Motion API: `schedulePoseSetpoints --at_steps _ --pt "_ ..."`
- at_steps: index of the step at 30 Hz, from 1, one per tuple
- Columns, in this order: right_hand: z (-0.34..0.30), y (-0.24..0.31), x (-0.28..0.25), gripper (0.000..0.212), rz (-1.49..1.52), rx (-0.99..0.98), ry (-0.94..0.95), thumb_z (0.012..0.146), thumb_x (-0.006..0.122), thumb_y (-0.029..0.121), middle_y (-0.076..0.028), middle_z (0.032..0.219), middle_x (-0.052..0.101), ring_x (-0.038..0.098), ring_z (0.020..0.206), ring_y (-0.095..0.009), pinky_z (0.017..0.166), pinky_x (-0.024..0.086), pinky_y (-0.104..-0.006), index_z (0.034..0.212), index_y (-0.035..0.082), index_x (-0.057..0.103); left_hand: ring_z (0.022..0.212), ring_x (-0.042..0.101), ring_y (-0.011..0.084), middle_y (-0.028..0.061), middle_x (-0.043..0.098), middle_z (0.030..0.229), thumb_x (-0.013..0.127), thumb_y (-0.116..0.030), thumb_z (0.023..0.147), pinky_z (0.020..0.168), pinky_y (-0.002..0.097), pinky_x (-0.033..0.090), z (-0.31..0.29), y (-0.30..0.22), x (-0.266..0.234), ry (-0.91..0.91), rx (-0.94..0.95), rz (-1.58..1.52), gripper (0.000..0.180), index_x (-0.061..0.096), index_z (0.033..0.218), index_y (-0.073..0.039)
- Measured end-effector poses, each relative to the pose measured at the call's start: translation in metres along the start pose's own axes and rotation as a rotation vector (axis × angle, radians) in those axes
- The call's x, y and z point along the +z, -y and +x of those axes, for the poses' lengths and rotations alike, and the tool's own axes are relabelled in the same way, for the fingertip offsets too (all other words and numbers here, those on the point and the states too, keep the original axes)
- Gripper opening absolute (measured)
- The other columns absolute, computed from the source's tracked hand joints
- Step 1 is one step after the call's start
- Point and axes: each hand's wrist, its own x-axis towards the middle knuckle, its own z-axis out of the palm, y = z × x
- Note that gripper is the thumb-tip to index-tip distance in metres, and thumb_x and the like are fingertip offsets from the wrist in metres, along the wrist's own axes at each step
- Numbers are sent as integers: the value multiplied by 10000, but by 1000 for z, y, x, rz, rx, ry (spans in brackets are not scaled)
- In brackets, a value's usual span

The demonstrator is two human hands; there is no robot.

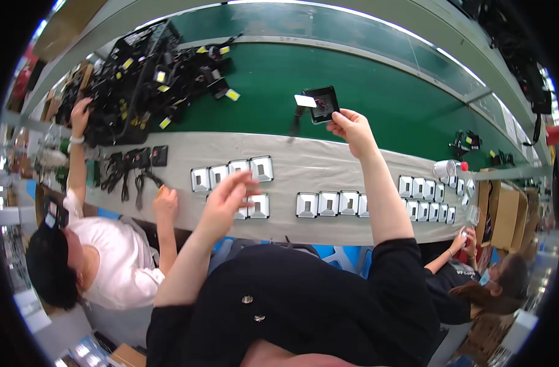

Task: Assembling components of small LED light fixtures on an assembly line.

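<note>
My right hand (353, 128) pinches the lower right corner of a black square lamp housing (329, 98), held up over the far side of the cloth. Its open side faces me, with red wires showing inside. A small white rectangular panel (304, 101) hangs at its left edge, and a dark, blurred part trails below. My left hand (224, 205) hovers with fingers apart, nothing visible in them, over a group of silver square reflector frames (261, 169). It partly covers some of those frames. Another row of such frames (328, 203) lies between my arms.
A black crate (141, 79) overflows with black lamp parts at the back left. A co-worker (108, 257) on the left reaches to that pile, beside wired housings (138, 158). At right are more frames (420, 188), a clear bottle (444, 168) and another co-worker (469, 281). A shelf post (506, 174) stands there.
</note>
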Motion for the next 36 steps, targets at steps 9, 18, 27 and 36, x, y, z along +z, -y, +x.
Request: schedulePoseSetpoints --at_steps 9,18,27,36 --pt "-133 75 144 296 114 -85 479 890 571 137 -67 862 642 611 710 -109 639 476 -221 1132 -34 554 1109 509 239 85 432 1261 292 -357 991 873 408 495 -15 -99 14 116 349 -358 515 143 1440 -153" --pt "-181 159 188 613 -721 -1339 366 690 713 189 -108 1185 500 544 918 -203 728 458 -306 1260 107 505 1120 475 133 65 422 1258 439 -82 929 915 288 432 -63 -121 10 52 378 -236 466 273 1365 -64" --pt "-176 172 176 162 -587 -962 350 692 692 -9 -54 822 609 599 714 -139 629 482 -275 834 46 635 1065 499 133 79 411 1241 520 59 798 863 271 438 -82 -130 7 3 520 -167 562 302 1309 -29" --pt "-196 171 161 282 -988 -1412 434 628 723 38 -80 928 613 599 846 -262 702 480 -349 895 47 633 1014 508 106 69 504 1115 563 17 832 855 252 446 -85 -133 16 -80 509 -247 471 364 1257 -18"
